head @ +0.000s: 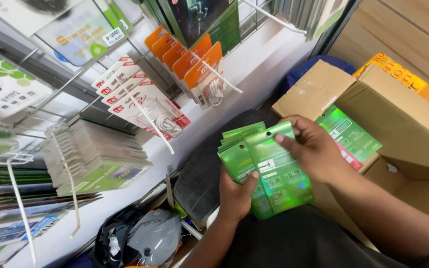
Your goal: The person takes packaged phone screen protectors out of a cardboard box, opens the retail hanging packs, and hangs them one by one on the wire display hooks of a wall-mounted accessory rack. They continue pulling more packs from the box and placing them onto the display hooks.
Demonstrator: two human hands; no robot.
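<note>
A fanned stack of shiny green packets (269, 171), upright, with hang holes on top.

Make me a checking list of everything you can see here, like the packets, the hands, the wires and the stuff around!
Surface: white display wall with metal hooks; no table seen.
Job's things: fanned stack of shiny green packets, held by both hands.
Clutter: open cardboard box on the right with another green packet at its flap; dark bag and grey item low down.
Hands: left hand grips the stack from below, thumb on the front; right hand has its fingers on the top packet.
Cables: coiled white cables inside hanging orange-topped packs and red-and-white packs.
Surroundings: hooks of flat boxed packs on the left.
</note>
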